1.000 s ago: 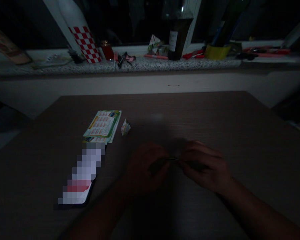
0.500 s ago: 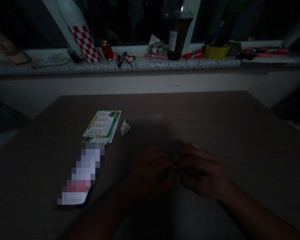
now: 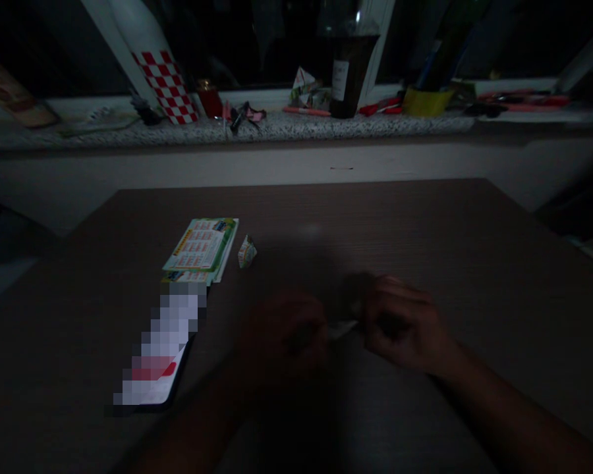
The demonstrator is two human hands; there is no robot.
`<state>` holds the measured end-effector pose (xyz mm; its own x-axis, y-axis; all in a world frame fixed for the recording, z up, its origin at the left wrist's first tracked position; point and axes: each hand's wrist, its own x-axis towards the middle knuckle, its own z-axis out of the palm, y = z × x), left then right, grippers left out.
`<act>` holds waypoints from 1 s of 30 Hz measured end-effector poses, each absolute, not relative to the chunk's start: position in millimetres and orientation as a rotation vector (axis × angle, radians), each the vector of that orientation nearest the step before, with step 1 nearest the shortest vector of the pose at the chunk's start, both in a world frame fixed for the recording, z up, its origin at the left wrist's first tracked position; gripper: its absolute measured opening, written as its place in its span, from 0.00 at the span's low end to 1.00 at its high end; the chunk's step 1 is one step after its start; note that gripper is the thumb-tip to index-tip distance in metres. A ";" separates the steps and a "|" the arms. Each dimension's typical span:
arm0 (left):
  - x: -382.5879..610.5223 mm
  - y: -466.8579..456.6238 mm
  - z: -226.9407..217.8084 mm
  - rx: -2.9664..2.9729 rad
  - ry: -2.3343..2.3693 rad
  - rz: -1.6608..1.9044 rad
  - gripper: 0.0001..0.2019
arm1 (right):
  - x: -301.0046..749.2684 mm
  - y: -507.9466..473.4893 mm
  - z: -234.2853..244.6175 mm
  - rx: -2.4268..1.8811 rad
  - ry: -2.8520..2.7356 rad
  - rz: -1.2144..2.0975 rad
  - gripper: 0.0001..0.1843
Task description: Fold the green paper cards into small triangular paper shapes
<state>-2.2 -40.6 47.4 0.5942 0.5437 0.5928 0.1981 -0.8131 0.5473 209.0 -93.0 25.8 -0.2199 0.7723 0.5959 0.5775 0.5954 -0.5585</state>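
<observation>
Between my two hands a small pale piece of paper (image 3: 342, 328) spans the gap. It is dim, so its folds do not show clearly. My left hand (image 3: 286, 332) is closed on its left end, fingers curled in deep shadow. The curled fingers of my right hand (image 3: 408, 322) pinch the other end. Further up and to the left, a small folded paper shape (image 3: 247, 251) with printed sides stands on the table, beside a stack of printed calendar cards (image 3: 202, 245).
Left of my forearm lies a phone (image 3: 165, 349) with its screen lit and blurred out. The brown table (image 3: 425, 224) runs to the wall. On the granite sill (image 3: 286, 126) stand a checkered bottle (image 3: 165, 82), a dark bottle (image 3: 348, 79), a yellow-based holder (image 3: 427, 102) and pens.
My hands have drawn apart, the left one moving left and the right one slightly right and up. More of the pale paper shows between them.
</observation>
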 end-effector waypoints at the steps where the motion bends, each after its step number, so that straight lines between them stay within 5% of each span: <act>1: -5.4 -38.0 50.3 2.386 0.659 1.112 0.04 | 213.0 -91.8 25.3 -1.099 -1.878 0.258 0.08; 15: 11.1 -45.1 31.4 2.457 0.447 0.876 0.03 | 193.1 -98.7 27.0 -1.009 -1.849 0.342 0.10; 30: 6.7 -44.5 37.2 2.219 0.640 0.994 0.03 | 199.7 -95.0 21.2 -1.129 -1.611 0.570 0.07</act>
<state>6.7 -44.5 37.2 0.6001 0.6383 0.4822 0.1744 -0.6927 0.6998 199.7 -95.0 21.2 -0.0160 0.8801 0.4745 0.3857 0.4433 -0.8092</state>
